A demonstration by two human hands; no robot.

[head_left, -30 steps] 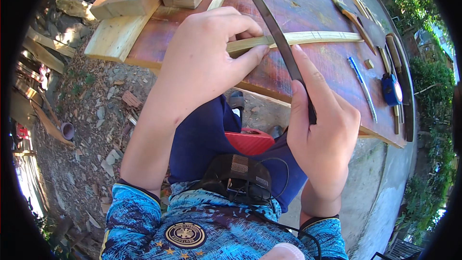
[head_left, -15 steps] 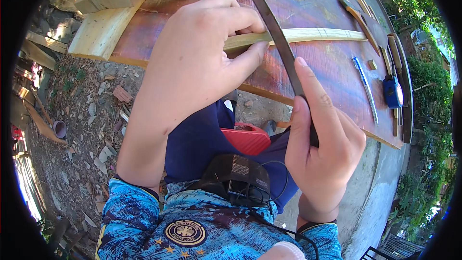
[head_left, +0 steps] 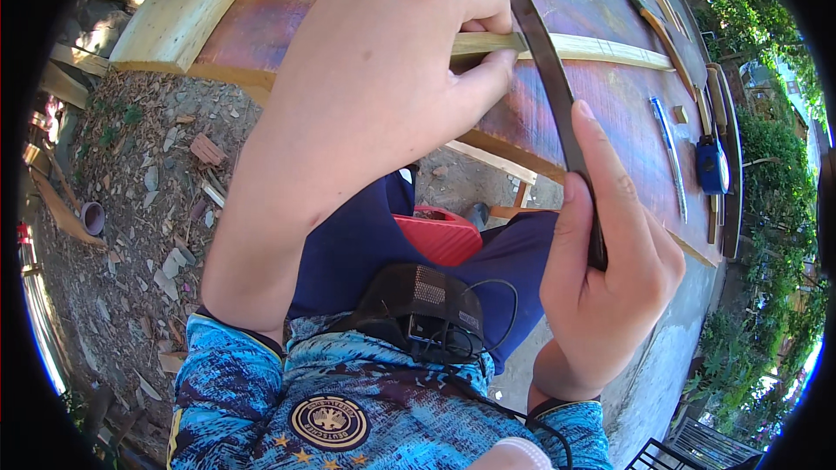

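Observation:
My left hand (head_left: 374,78) pinches a narrow wooden strip (head_left: 477,45) between thumb and fingers, just above the workbench. A long, dark, flat metal tool (head_left: 550,70), which looks like a file, slants across the strip close to those fingertips. Its lower end is wrapped in my right hand (head_left: 618,244), with the index finger stretched along it. Beyond the tool, a pale wooden length (head_left: 610,50) with pencil marks runs to the right; whether it is the same piece I cannot tell. The far tip of the tool is outside the view.
The reddish wooden workbench (head_left: 610,122) bears a blue pen (head_left: 668,152), a small wooden block (head_left: 680,114), a blue tape measure (head_left: 711,165) and several long tools at its right edge. Thick boards (head_left: 174,30) lie at the left. Under the bench is a red object (head_left: 440,235).
Both hands have shifted to the right, carrying the wooden strip and the metal tool along. The boards at the upper left now sit higher in the view.

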